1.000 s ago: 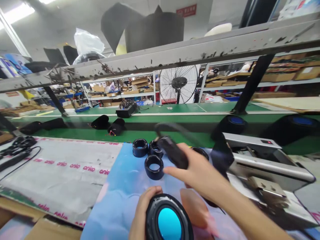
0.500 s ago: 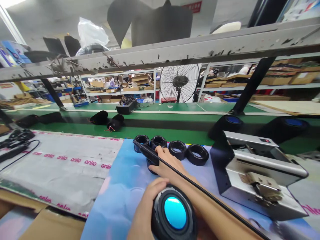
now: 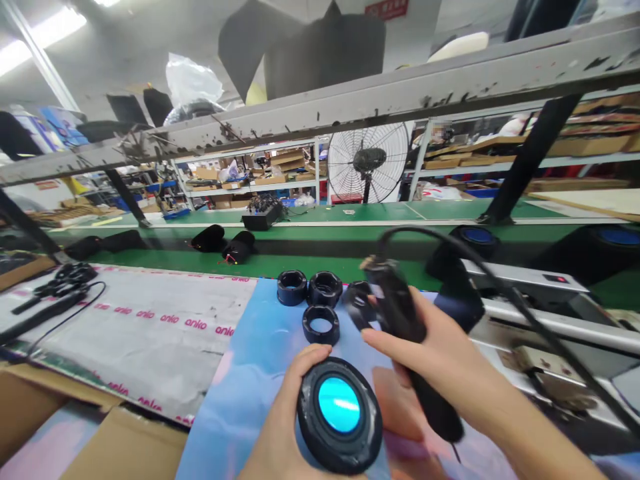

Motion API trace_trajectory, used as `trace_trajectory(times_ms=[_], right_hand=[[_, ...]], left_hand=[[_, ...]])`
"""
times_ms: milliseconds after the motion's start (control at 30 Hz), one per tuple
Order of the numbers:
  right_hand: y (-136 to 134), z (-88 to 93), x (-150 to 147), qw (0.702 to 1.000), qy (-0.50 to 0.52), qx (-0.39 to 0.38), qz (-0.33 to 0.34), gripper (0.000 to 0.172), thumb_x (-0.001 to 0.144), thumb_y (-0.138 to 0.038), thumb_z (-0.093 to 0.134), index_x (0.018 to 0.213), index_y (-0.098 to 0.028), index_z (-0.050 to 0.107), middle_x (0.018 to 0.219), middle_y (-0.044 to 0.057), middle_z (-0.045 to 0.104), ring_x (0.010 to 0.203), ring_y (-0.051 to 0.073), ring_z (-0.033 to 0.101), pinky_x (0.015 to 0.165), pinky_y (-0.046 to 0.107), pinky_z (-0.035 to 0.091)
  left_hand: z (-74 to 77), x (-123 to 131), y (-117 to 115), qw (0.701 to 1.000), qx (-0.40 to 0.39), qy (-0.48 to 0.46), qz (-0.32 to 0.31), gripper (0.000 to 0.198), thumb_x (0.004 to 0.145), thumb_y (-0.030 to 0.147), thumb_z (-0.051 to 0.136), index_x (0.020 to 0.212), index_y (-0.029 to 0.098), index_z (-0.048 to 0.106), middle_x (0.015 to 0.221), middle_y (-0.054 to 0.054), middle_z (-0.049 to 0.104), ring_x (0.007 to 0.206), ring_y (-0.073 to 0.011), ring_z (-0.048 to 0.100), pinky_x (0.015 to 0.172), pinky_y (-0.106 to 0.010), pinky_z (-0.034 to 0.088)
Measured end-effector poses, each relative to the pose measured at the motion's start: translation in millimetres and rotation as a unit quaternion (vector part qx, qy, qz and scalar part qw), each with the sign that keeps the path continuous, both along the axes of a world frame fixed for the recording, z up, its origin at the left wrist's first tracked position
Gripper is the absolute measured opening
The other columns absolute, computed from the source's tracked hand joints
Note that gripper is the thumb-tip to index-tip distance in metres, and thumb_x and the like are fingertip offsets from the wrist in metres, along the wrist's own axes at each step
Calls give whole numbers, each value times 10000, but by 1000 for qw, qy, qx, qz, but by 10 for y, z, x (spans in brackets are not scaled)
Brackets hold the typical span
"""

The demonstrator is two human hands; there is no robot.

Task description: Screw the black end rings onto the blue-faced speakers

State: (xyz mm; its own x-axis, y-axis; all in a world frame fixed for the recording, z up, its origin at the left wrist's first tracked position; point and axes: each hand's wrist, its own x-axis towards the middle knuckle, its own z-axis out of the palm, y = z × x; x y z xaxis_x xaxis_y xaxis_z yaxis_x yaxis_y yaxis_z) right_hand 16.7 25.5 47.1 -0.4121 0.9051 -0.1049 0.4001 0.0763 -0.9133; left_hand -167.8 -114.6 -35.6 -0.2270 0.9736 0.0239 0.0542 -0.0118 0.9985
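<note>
My left hand point(image 3: 280, 427) is wrapped round a black round speaker part point(image 3: 339, 413) with a bright blue centre, low in the middle of the view. My right hand point(image 3: 430, 353) grips a black corded electric screwdriver point(image 3: 400, 320), tilted, its cable arching up and off to the right. It also holds a black ring point(image 3: 359, 303) by the fingertips. Three more black rings point(image 3: 320, 323) lie on the blue sheet point(image 3: 250, 373) just beyond the speaker part.
A grey metal machine point(image 3: 540, 313) stands at the right. A white printed sheet point(image 3: 135, 333) covers the bench at the left, with black cables point(image 3: 55, 287) on it. Behind runs a green conveyor point(image 3: 320, 250) carrying black speaker bodies point(image 3: 225, 243). A fan point(image 3: 367, 163) stands farther back.
My right hand has pulled back from the rings and lifted, with the screwdriver and one ring in it. The speaker part in my left hand has barely shifted.
</note>
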Motion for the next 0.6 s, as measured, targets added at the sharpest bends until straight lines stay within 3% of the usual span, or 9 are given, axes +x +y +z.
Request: trace_trajectory(times_ms=[67, 133, 200, 267, 367, 467, 600], right_hand=[[-147, -4, 151, 997, 56, -49, -19, 745, 781, -628, 753, 1362, -215, 535, 538, -75, 538, 440, 179, 541, 464, 276, 434], [-276, -60, 203, 986, 121, -112, -31, 807, 782, -622, 793, 1413, -196, 524, 515, -46, 587, 464, 185, 548, 488, 269, 436], [-363, -151, 180, 974, 169, -150, -33, 838, 787, -626, 826, 1409, -162, 511, 544, -9, 642, 500, 175, 553, 513, 256, 441], [-411, -250, 120, 966, 194, -166, -32, 866, 783, -631, 853, 1402, -140, 499, 572, 22, 677, 508, 166, 557, 519, 241, 434], [-474, -354, 24, 955, 216, -200, -43, 912, 753, -644, 885, 1422, -156, 504, 565, 26, 680, 481, 153, 541, 504, 225, 419], [-574, -394, -48, 940, 241, -231, -73, 961, 699, -658, 919, 1425, -158, 535, 521, -13, 627, 465, 135, 523, 495, 208, 405], [-686, -434, -100, 925, 263, -249, -114, 926, 645, -647, 963, 1345, -174, 583, 576, -40, 620, 492, 126, 539, 498, 205, 427]], left_hand=[[-82, -35, 8, 999, 30, 20, -8, 1210, 406, 230, 1091, 1524, 294, 633, 1772, -141, 416, 1644, -525, 397, 1354, -634, 363], [-139, -37, 2, 999, 38, 27, 6, 1347, 378, 236, 1109, 1603, 301, 552, 1748, -164, 401, 1614, -530, 432, 1360, -682, 302], [-153, -9, -21, 999, 36, 3, 28, 1469, 385, 202, 1113, 1676, 314, 421, 1652, -173, 495, 1527, -487, 553, 1337, -667, 358], [-142, 29, -55, 998, 44, -27, 40, 1432, 384, 141, 1098, 1643, 297, 435, 1587, -173, 581, 1489, -465, 603, 1295, -592, 454], [-131, 78, -102, 997, 47, -36, 44, 1221, 439, 50, 1020, 1544, 275, 553, 1636, -172, 604, 1576, -484, 523, 1258, -535, 514], [-133, 127, -117, 997, 56, -25, 45, 1228, 500, 154, 1025, 1603, 280, 501, 1650, -169, 609, 1628, -491, 453, 1213, -560, 570], [-74, 207, -129, 998, 9, 12, 53, 1217, 556, 316, 1030, 1623, 257, 447, 1319, -131, 809, 1340, -430, 743, 1126, -554, 646]])
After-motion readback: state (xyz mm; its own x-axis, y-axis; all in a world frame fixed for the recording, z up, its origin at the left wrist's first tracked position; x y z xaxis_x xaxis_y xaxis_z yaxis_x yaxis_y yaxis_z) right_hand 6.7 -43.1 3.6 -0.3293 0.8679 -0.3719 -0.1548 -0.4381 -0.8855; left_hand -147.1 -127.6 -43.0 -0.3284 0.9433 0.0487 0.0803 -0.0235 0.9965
